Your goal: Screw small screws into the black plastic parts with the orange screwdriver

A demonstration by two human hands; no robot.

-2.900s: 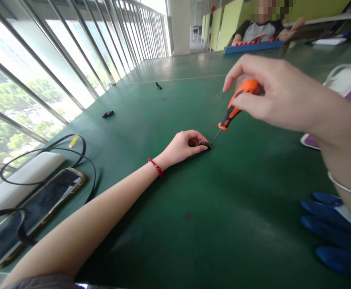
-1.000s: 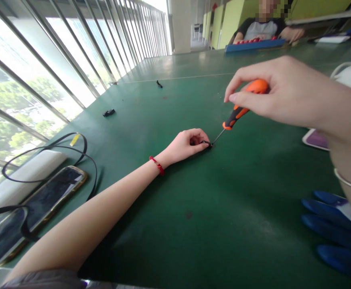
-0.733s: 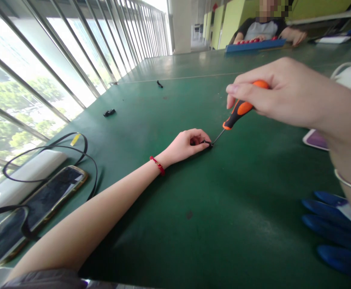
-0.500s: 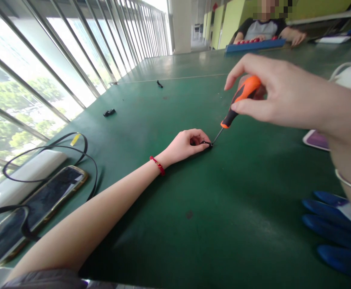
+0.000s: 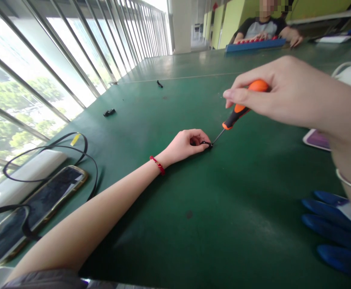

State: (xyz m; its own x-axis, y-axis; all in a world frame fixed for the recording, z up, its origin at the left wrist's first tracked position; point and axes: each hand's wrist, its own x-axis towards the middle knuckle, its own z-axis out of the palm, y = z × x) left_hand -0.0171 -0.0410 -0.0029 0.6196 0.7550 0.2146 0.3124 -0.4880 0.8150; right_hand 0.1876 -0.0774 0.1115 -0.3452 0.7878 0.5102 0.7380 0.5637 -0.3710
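Observation:
On the green table point(image 5: 163, 224), my left hand point(image 5: 190, 142) pinches a small black part point(image 5: 207, 144) against the surface; my fingers hide most of it, so its kind cannot be made out. My right hand point(image 5: 271, 92) is closed around the upper handle of an orange and black screwdriver point(image 5: 235, 114). The tool slants down to the left, and its thin metal shaft meets the end of the black part beside my left fingertips.
Two small black pieces, one nearer point(image 5: 109, 112) and one farther point(image 5: 159, 84), lie left of centre. A phone point(image 5: 39, 208), a white device point(image 5: 27, 174) and a black cable are at left. A blue glove point(image 5: 334, 224) lies right. Across the table sits a person point(image 5: 262, 28) behind a blue tray point(image 5: 255, 46).
My right hand has turned, its fingers closing together around the screwdriver handle, which leans slightly more to the right. My left hand and the black part stay in place.

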